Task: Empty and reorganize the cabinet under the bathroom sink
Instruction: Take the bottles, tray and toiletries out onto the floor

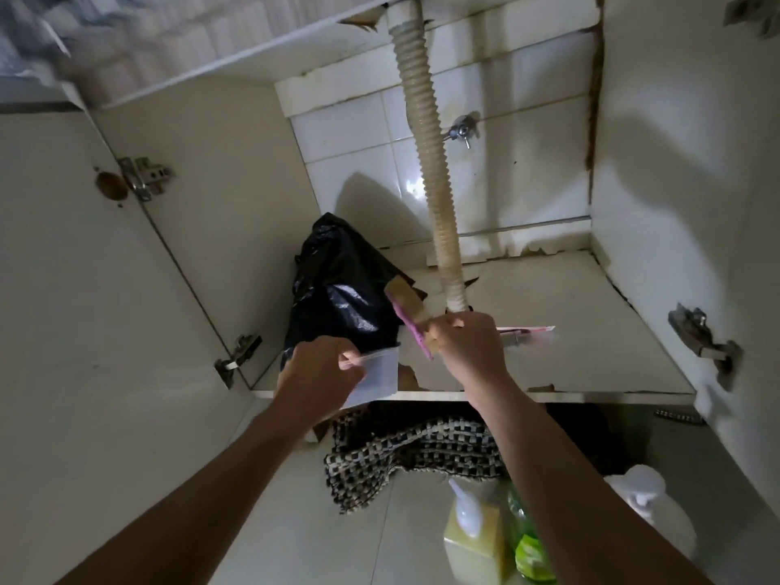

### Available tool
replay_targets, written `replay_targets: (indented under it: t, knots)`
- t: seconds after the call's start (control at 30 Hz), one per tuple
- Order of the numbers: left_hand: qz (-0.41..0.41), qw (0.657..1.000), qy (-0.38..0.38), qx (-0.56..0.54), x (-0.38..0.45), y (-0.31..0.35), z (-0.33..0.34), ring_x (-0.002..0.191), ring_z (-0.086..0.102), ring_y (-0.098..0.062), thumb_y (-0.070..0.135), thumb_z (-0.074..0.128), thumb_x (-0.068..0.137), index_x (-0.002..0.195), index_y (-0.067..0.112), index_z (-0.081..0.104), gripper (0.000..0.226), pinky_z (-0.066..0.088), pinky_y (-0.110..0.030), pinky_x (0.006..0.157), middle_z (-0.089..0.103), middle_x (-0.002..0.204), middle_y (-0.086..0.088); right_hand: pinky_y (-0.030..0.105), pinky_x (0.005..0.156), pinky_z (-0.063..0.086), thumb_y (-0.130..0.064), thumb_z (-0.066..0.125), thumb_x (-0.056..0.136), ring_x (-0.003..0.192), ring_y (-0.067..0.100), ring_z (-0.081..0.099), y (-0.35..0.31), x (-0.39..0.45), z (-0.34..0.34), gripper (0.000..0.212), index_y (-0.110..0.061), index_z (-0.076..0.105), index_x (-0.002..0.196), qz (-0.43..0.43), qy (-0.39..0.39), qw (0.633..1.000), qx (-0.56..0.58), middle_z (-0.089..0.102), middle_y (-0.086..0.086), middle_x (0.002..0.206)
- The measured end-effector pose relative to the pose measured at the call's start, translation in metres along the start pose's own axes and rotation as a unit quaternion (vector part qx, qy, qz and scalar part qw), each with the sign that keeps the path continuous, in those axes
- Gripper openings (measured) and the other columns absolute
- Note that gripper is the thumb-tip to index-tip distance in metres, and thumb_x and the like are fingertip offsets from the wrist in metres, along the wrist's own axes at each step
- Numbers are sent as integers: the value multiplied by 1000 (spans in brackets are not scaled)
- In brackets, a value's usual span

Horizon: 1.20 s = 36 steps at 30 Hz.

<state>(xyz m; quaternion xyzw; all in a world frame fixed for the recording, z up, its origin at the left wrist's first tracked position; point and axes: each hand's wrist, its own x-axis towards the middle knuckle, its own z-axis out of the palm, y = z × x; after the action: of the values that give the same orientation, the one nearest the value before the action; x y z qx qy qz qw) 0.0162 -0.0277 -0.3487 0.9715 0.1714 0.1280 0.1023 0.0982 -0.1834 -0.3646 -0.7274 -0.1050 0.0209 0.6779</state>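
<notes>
The open cabinet under the sink has a worn white floor. My left hand grips a clear plastic container at the cabinet's front edge. My right hand holds a pink-and-tan flat brush-like item just above the cabinet floor, by the foot of the ribbed drain hose. A crumpled black plastic bag sits at the cabinet's left rear. A thin pink-and-white item lies on the floor behind my right hand.
Both cabinet doors stand open, with hinges on the left and on the right. A checked cloth lies on the tiles below the cabinet. Pump bottles, a green bottle and a white jug stand at the lower right.
</notes>
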Motion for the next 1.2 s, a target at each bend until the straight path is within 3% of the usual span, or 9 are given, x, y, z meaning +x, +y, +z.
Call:
replay_targets:
  t: [0.1,0.2,0.3,0.47,0.67,0.83,0.93,1.03,1.2]
  knots:
    - [-11,979,-200,23,-8,0,-15,70,65,-10,20,68,86,96,14,73,12,46,-13,59,73,86,0,31,61,37,-12,57,83,69,26,55,7,-12,3,20,-1,65,69,1,-62,989,-132,64,22,75]
    - [-21,937,-349,6,-22,-2,-11,61,67,-9,18,67,87,77,22,67,11,57,-27,64,68,68,7,29,56,40,-11,58,79,60,24,56,15,-28,0,13,-6,60,67,37,-148,961,-232,60,11,63]
    - [-18,892,-450,-24,-34,-8,6,66,68,-15,17,68,87,84,17,65,4,58,-35,65,70,79,-1,25,49,38,-8,61,76,41,19,48,17,-44,-2,14,-2,61,64,77,-202,936,-277,55,8,49]
    - [-11,805,-592,-14,-62,-23,52,76,69,-16,12,68,87,89,14,62,7,55,-48,81,69,84,-5,25,53,45,-5,60,80,53,22,55,35,-82,8,10,1,61,72,170,-283,894,-303,59,13,61]
    - [49,789,-612,9,-80,-37,96,107,67,-28,12,66,88,91,11,64,3,53,-49,92,68,114,-20,18,52,39,-24,63,86,57,10,50,79,-128,8,16,-12,56,79,199,-348,797,-451,57,0,70]
    - [119,797,-592,16,-81,-44,109,91,71,-17,20,71,84,94,12,70,13,58,-35,82,73,104,-15,15,30,35,-17,58,90,48,12,46,104,-145,4,24,2,63,102,232,-379,737,-509,50,3,62]
    - [151,800,-580,28,-74,-48,108,88,71,-14,23,72,83,83,18,69,6,59,-33,82,74,100,-11,19,44,38,-13,57,89,48,12,48,121,-147,2,15,-1,61,81,236,-393,707,-539,51,4,59]
    - [158,801,-577,18,-73,-51,108,80,69,-9,25,71,84,85,16,71,9,58,-32,84,75,96,-9,21,51,42,-12,60,87,52,13,50,132,-148,-4,9,-6,60,81,231,-404,684,-561,52,1,61]
    - [188,824,-535,18,-92,-56,117,75,68,-7,25,66,85,80,20,72,9,55,-20,62,76,94,-4,34,67,43,-13,61,81,70,27,52,144,-159,-11,22,-7,49,64,188,-457,580,-648,47,5,62]
